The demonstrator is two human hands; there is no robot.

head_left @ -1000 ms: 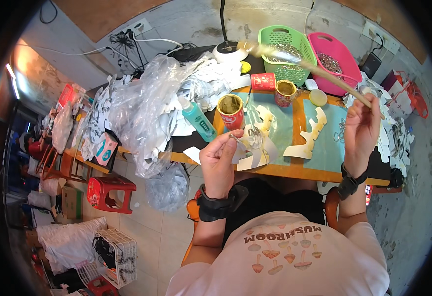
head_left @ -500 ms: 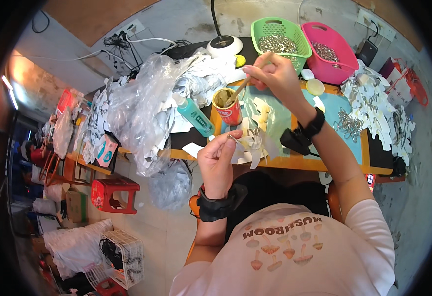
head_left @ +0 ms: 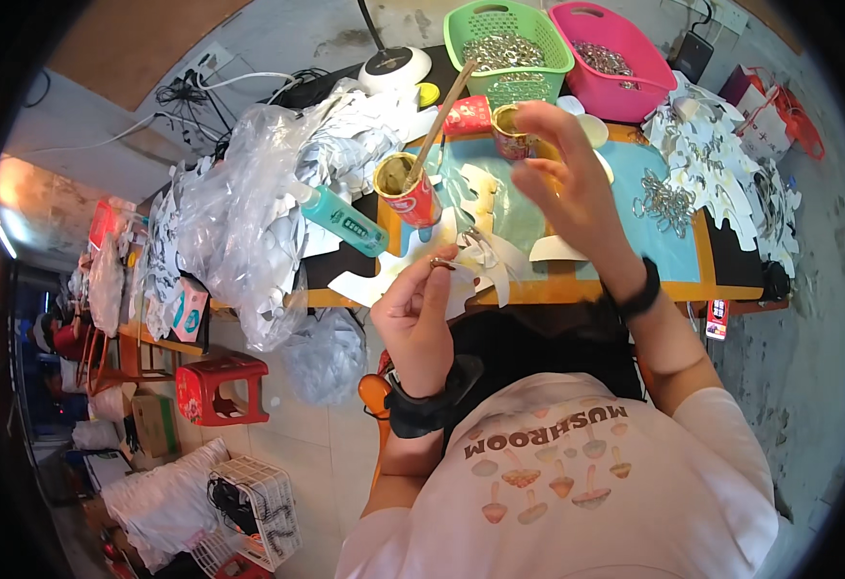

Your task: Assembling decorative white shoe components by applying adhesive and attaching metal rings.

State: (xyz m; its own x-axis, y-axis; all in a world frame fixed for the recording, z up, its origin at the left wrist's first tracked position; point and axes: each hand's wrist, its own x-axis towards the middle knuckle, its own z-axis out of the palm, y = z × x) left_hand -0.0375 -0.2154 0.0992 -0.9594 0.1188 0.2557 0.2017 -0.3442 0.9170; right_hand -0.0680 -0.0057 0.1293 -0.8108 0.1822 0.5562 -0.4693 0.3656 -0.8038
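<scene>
Left hand [head_left: 420,307] is raised in front of the chest, thumb and fingertips pinched together on a small metal ring [head_left: 442,262], which sits just above the near edge of the counter [head_left: 577,288]. Right next to it, touching or nearly so, there's a white cut-out paper shape [head_left: 485,259], though I can't tell if the hand grips that too.

Right hand [head_left: 565,183] hovers over the teal mat [head_left: 654,236] with fingers loosely curled and apart, holding nothing as far as I can see. Its fingertips are just beside a small gold tin [head_left: 511,130] behind it.

A red can [head_left: 409,193] with a wooden stick [head_left: 444,108] leaning out of it stands left of the right hand, and a teal glue bottle [head_left: 343,220] lies tilted beside the can. At the far side sit a green basket [head_left: 509,37] and a pink basket [head_left: 613,43], both filled with metal bits. A big crumpled clear plastic bag [head_left: 239,217] piles up on the left end.
</scene>
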